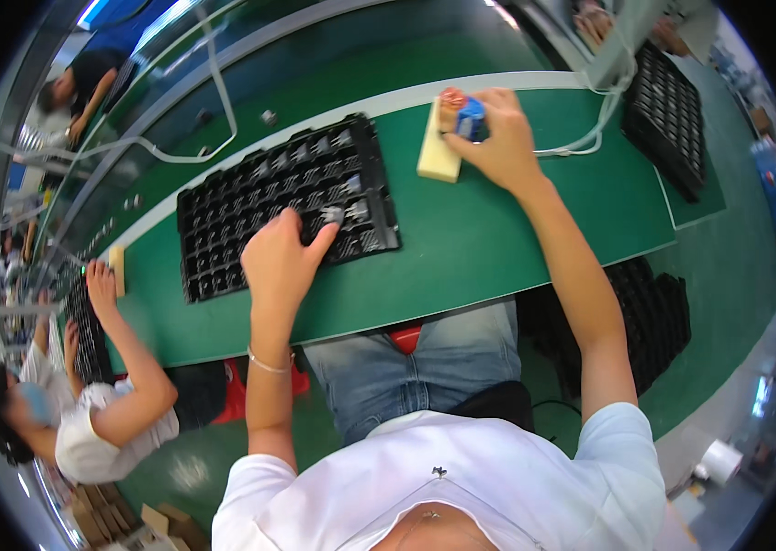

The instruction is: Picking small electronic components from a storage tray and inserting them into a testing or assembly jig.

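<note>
My left hand (278, 260) rests over the near edge of a black compartment tray (213, 243), thumb and index finger apart. Close to the thumb tip lies a small grey metallic part (332, 215). More such parts sit in the tray's right-hand and far pockets. Farther right, my right hand (505, 142) is closed around a small blue object (471, 119). An orange-red rounded piece (451, 99) shows at its left side; its exact kind is unclear. Both are at the far end of a pale yellow block (439, 163), which lies on the green tabletop (461, 239).
Another black tray (668, 119) stands at the far right beside white cables (604, 119). Stacked black trays (645, 321) are below the table's right side. To the left, a co-worker (122, 413) reaches toward a second yellow block (117, 269). Boxes (177, 523) stand at lower left.
</note>
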`<state>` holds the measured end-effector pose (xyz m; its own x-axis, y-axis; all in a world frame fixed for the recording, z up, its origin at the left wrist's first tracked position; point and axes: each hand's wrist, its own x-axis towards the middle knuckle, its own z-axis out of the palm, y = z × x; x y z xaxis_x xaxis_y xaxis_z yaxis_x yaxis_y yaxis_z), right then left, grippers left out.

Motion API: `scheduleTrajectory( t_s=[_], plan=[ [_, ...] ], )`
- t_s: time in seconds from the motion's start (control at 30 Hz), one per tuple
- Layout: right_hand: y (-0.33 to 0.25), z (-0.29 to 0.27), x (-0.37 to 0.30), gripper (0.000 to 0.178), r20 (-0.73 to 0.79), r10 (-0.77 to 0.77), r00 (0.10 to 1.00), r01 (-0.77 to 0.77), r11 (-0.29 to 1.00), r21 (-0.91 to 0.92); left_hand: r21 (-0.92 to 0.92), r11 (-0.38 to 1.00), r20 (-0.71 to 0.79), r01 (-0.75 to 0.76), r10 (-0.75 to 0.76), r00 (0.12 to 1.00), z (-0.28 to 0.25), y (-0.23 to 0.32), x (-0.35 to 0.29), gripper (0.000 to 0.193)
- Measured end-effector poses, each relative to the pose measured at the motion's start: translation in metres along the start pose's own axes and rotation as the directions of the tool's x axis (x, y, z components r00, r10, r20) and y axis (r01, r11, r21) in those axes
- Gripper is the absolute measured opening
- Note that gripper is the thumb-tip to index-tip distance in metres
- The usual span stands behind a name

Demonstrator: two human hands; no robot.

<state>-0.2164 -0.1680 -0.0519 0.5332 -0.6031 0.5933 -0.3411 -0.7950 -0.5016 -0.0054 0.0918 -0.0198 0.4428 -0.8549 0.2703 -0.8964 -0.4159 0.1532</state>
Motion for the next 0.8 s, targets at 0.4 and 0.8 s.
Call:
scheduleTrajectory(
  t_s=[0.4, 0.8],
  plan=[
    [0.007, 0.004, 0.010, 0.045, 0.183, 0.210, 0.960, -0.267, 0.881, 0.390, -0.030, 0.998, 0.011, 0.050, -0.049, 0.999, 0.018, 0.010, 0.013, 0.049],
    [0.036, -0.021, 0.004, 0.041, -0.015, 0.389, 0.921, -0.383, 0.898, -0.216, -0.594, 0.802, -0.080, -0.059, 0.014, 0.997, 0.000, 0.032, 0.038, 0.025]
  ],
)
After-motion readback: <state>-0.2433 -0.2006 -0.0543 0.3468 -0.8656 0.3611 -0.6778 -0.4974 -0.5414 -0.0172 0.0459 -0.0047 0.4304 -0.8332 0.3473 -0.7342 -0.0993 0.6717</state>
